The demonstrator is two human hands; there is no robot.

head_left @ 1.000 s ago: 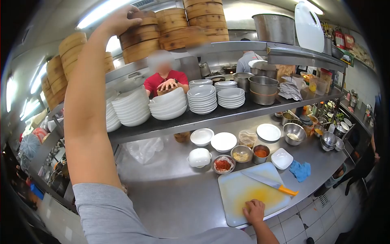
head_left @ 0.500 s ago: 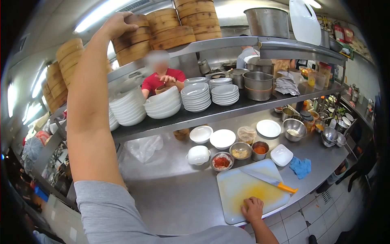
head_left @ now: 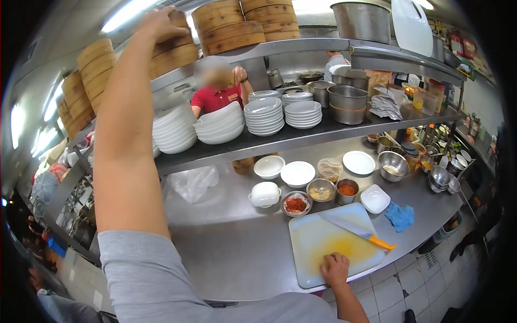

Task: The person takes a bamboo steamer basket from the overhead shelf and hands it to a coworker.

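My left arm reaches up to the top shelf. The left hand [head_left: 160, 26] is closed over the upper part of a stack of round bamboo steamers [head_left: 176, 58], fingers bent at its rim; part of the grip is hidden. Low on the right, my right hand [head_left: 336, 268] rests on a white cutting board [head_left: 304, 242], fingers slightly bent and apart, holding nothing. Beyond it lies a knife with a yellow handle [head_left: 381, 243]. An orange-yellow stain marks the board beside the hand.
White bowls [head_left: 218, 129] and stacked plates [head_left: 264, 116] fill the middle shelf. Behind the board stand a bowl of red food [head_left: 295, 204], a cup of orange-red powder [head_left: 347, 188] and a square white dish [head_left: 375, 199]. A blue cloth [head_left: 399, 216] lies right. A co-worker in red [head_left: 218, 97] stands behind.
The view has shifted slightly. My left hand stays at the bamboo steamers, now seen higher in the picture, and my right hand remains on the board. The co-worker has raised a hand beside the head.
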